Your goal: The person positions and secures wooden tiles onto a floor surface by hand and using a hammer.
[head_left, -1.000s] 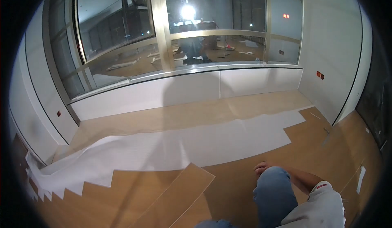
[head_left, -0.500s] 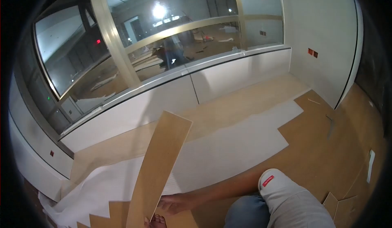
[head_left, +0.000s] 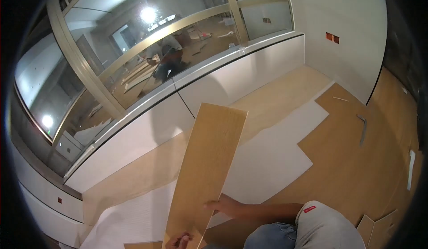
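- Plank, long and wood-toned, slants across the middle, its far end directed at the low white panel under the window; whether that end touches anything cannot be told.
- Right hand grasps the plank's right edge, fingers bent over its face.
- Left hand is at the plank's near end, fingers curled; it is partly cut off by the lower edge, and I cannot tell whether it grips or merely rests.
- White underlay spreads on both sides of the plank, which hides its middle stretch.
- Paler tan strip of floor runs between underlay and panel.
- Laid flooring covers the right side, its border stepped against the underlay.
- Grey L-shaped tool lies on this flooring, far right, with a thin pale sliver just beyond it to the left.
- White strip lies farther right; board pieces sit nearer, beside the pale sleeve.
- Denim-covered knee and sleeve block some near flooring.
- Orange-red socket boxes are set in the right wall.
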Demonstrator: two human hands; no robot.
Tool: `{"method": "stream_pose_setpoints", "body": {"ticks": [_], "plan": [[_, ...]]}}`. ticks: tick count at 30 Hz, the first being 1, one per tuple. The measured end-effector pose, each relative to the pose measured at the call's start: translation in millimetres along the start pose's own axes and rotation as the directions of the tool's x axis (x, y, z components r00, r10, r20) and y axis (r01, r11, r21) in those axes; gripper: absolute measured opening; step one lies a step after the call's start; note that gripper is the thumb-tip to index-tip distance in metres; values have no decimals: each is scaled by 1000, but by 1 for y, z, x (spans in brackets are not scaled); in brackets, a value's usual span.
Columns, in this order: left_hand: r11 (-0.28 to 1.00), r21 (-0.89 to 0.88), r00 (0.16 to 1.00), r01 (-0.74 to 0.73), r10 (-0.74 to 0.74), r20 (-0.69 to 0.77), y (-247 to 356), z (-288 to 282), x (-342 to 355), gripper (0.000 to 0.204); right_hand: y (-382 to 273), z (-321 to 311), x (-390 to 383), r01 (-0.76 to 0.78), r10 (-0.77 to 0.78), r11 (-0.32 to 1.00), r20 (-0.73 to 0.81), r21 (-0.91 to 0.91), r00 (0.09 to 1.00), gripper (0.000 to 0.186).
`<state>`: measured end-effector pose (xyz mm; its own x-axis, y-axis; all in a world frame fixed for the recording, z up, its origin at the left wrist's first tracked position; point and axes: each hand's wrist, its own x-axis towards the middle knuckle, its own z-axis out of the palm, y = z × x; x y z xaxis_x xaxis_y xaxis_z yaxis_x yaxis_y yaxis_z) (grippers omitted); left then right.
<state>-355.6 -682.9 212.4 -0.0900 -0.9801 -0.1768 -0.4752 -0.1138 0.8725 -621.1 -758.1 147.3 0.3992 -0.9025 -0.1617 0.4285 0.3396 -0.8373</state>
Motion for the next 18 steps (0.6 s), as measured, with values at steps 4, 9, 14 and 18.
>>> {"method": "stream_pose_setpoints", "body": {"ticks": [4, 9, 14, 18], "plan": [[824, 511, 919, -244, 365, -150, -136, -25, 103, 63, -35, -46, -43, 117, -113, 993, -214, 2, 970, 43], [903, 313, 888, 293, -379, 260, -163, 6, 137, 40, -17, -140, -77, 78, -97, 995, -345, -67, 933, 42], [935, 273, 839, 225, -329, 434, -180, 30, 164, 43, 15, -187, -106, 121, -8, 973, -496, 195, 868, 45], [904, 202, 854, 377, -424, 303, -156, 47, 161, 20, 51, -239, -144, 278, -24, 931, -720, 237, 694, 41]]}}
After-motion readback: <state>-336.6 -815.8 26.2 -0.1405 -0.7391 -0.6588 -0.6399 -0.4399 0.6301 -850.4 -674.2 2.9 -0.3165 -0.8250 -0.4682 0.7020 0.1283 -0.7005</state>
